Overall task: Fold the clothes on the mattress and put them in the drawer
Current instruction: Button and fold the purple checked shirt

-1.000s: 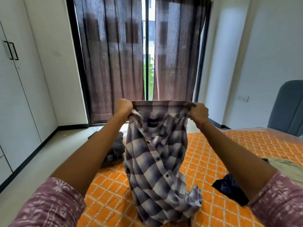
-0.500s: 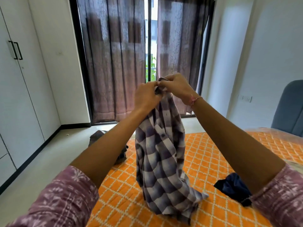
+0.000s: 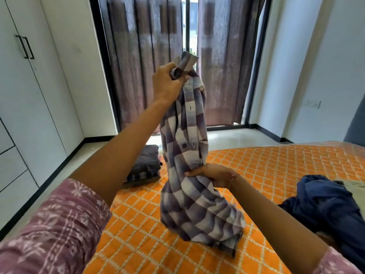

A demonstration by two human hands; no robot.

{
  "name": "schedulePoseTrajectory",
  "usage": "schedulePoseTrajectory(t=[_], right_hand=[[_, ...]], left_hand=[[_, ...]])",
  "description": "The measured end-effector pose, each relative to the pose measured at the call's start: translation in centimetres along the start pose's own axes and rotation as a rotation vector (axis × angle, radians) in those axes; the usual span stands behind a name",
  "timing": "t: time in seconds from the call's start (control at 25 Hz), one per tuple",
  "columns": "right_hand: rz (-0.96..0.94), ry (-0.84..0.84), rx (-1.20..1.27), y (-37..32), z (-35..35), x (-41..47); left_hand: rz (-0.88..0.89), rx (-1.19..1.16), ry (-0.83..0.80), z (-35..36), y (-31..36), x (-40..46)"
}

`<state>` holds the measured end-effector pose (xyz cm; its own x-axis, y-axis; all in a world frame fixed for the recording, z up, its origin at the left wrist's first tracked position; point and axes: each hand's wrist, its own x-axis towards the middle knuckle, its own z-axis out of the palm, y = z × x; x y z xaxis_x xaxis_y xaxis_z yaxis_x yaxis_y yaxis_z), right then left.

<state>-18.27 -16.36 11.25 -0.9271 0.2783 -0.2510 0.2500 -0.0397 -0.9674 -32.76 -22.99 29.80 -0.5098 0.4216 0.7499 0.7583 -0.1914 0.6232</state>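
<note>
Checked purple-and-white shirt (image 3: 185, 155) hangs over the orange mattress (image 3: 276, 167), collar bunched in the left hand (image 3: 166, 84) at twelve o'clock, right hand (image 3: 213, 176) pinching its middle.

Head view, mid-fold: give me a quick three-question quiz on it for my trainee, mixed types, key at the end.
1. True or false: the plaid shirt lies flat on the mattress.
2. Which hand holds the shirt's top end? A) left hand B) right hand
3. Fill in: the dark blue garment lies on the shirt's ____ side in the picture.

Key:
1. False; it hangs bunched between both hands, only its lower end on the mattress.
2. A; the right hand pinches the shirt lower down.
3. Right; the folded pile is at the mattress's left edge.
</note>
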Motion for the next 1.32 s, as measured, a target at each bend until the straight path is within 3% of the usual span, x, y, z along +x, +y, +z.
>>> schedulePoseTrajectory(t=[0.08, 0.16, 0.32, 0.48, 0.52, 0.64, 0.72, 0.8, 0.92, 1.04, 1.12, 1.2, 1.28, 1.32], right_hand=[[0.162, -0.062, -0.02, -0.3, 1.2, 0.2], [0.218, -0.017, -0.041, 1.1, 2.0, 0.4], [0.233, 0.066, 0.238, 8.5, 2.7, -0.6], [0.154, 0.567, 0.177, 12.7, 0.4, 0.6], [0.105, 0.626, 0.111, 13.3, -0.5, 1.0], [0.106, 0.598, 0.034, 17.9, -3.1, 3.2], [0.235, 0.592, -0.068, 21.2, -3.4, 2.4], [0.44, 0.645, -0.28, 23.9, -3.2, 0.3], [0.501, 0.609, -0.388, 23.1, -2.0, -2.4], [0.32, 0.724, -0.504, 19.5, -0.2, -1.7], [0.148, 0.768, -0.447, 17.1, 2.5, -0.5], [-0.016, 0.574, -0.414, 15.2, 5.9, 0.4], [-0.001, 0.216, -0.473, 14.7, 9.1, 0.9], [0.009, 0.136, -0.529, 15.3, 9.8, 1.1]], left_hand=[[-0.111, -0.013, -0.009, 1.1, -3.2, -0.6], [-0.21, -0.013, -0.039, 2.5, -6.2, -1.9], [-0.391, 0.211, -0.132, 5.6, -12.6, -6.5], [-0.666, 0.17, -0.224, 8.2, -16.9, -9.8], [-0.742, 0.157, -0.279, 8.7, -17.7, -10.8], [-0.805, 0.328, -0.603, 10.2, -19.9, -19.3], [-0.831, 0.451, -0.943, 9.8, -19.5, -27.7], [-0.927, 0.564, -1.139, 9.0, -18.1, -34.3], [-0.735, 0.681, -0.995, 7.5, -15.6, -37.0], [-0.621, 0.477, -0.753, 6.0, -16.5, -35.4], [-0.596, 0.531, -0.644, 4.4, -16.9, -33.8], [-0.574, 0.668, -0.561, 2.4, -17.5, -32.1], [-0.643, 0.763, -0.47, 0.0, -18.0, -31.2], [-0.679, 0.768, -0.404, -0.8, -17.8, -31.3]])
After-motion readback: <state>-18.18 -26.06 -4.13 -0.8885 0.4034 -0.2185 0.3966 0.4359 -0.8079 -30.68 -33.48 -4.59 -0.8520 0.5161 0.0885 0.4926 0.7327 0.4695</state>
